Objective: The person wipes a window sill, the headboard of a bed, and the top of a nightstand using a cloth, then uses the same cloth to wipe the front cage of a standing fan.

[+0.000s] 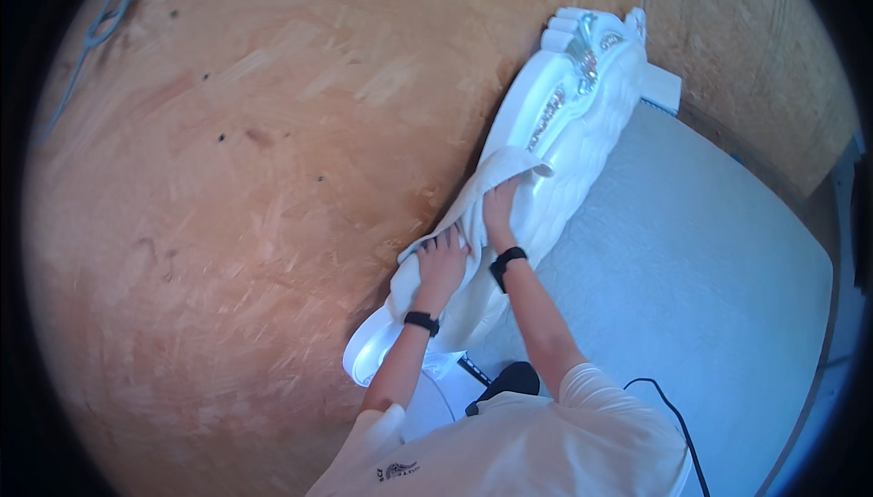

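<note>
A white headboard (508,122) with a scrolled frame, tufted panel and glittering trim runs diagonally through the head view. A pale cloth (501,164) is draped over its middle stretch. My left hand (442,266) presses onto the cloth at the top edge, fingers curled over it. Farther up the headboard, my right hand (501,207) holds the cloth against the padded side; a fold partly hides its fingertips. Black bands circle both wrists.
A pale mattress (682,238) spreads along the right side of the headboard. Beyond the other side is a mottled orange-brown surface (239,190). A black cable (672,408) curves beside my body, and a grey looped cord (109,16) shows at upper left.
</note>
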The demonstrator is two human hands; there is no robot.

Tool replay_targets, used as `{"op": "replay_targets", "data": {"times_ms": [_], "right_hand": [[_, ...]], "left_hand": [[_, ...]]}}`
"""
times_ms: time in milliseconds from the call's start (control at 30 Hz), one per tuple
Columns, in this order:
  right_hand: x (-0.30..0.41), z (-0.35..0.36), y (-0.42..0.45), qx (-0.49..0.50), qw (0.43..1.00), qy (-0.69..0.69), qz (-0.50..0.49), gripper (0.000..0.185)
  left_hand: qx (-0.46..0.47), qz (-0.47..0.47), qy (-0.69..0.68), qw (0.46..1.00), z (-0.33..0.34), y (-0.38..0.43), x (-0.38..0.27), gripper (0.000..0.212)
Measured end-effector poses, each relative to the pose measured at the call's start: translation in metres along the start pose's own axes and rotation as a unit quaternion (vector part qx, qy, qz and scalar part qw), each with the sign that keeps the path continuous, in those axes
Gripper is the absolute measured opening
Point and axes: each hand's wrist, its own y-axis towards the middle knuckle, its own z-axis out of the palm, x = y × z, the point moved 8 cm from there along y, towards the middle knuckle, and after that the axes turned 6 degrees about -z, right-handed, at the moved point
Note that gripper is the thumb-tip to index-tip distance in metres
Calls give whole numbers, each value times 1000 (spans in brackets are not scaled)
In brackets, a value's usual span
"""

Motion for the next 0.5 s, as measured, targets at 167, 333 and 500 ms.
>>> {"op": "replay_targets", "data": {"times_ms": [167,333,500], "right_hand": [[-15,17,-20,68,992,40,99,56],[-43,15,56,85,996,5,35,62],[-90,-14,176,54,993,72,79,64]], "left_hand": [[72,4,-20,997,38,40,-12,39],[24,-29,-79,996,28,96,-32,59],[153,20,-222,963,-15,191,-87,75]]}}
